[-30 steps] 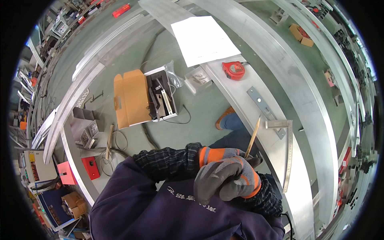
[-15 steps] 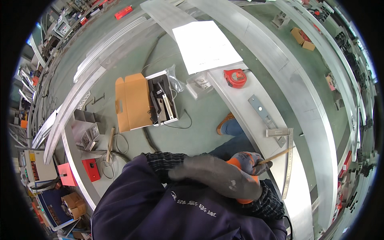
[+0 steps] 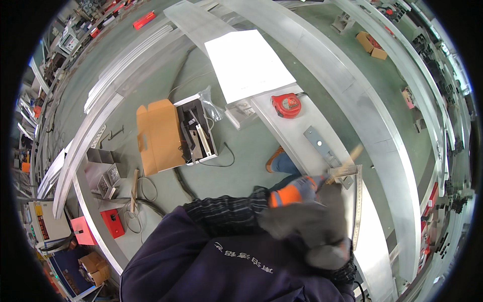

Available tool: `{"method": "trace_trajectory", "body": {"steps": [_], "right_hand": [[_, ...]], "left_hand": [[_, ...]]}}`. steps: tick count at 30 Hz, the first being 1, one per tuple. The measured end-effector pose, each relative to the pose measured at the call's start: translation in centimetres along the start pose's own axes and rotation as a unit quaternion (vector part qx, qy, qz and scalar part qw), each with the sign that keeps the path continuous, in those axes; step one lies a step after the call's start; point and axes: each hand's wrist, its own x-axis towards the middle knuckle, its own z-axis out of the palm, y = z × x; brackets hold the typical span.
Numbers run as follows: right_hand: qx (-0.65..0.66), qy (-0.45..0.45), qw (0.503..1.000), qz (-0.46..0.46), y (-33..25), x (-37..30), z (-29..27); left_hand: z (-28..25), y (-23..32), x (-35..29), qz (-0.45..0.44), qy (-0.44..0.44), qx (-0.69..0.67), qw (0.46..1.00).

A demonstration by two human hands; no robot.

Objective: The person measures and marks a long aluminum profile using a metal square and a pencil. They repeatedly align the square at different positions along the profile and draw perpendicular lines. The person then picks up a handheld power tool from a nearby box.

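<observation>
My left hand (image 3: 302, 189), in a grey and orange glove, is closed on a thin, yellowish pencil-like stick (image 3: 351, 160), which slants up across the light metal beam. My right hand (image 3: 312, 224), also gloved in grey, is just below and overlaps the left one; motion blur hides its fingers. Beside both hands, a metal try square (image 3: 357, 209) rests on the beam (image 3: 378, 236), its ribbed stock near the stick. A narrow grey metal plate with slots (image 3: 319, 141) lies farther up the beam. Beyond it are a red tape measure (image 3: 286, 105) and a white paper sheet (image 3: 249, 65).
On the floor to the left, an open cardboard box (image 3: 160, 136) holds dark and white parts. A second long beam (image 3: 372, 110) runs along the right. Cables (image 3: 183, 183), metal bins (image 3: 107, 183) and a red box (image 3: 111, 224) are at the lower left.
My right hand has pulled back from across my left forearm toward the right. My left hand, with the stick, has tilted up toward the square's stock. The view has shifted slightly.
</observation>
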Motion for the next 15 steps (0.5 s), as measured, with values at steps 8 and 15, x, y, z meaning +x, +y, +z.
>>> {"method": "trace_trajectory", "body": {"steps": [8, 15], "right_hand": [[-0.300, 0.250, 0.920, 0.021, -4.4, -7.8, -4.7], [-0.656, 0.155, 0.730, 0.114, -3.6, -7.5, -5.9]], "left_hand": [[-2.6, 5.4, -0.7, -0.145, 0.076, 0.233, 0.958], [1.1, 5.3, 2.5, -0.232, -0.108, 0.347, 0.902]]}}
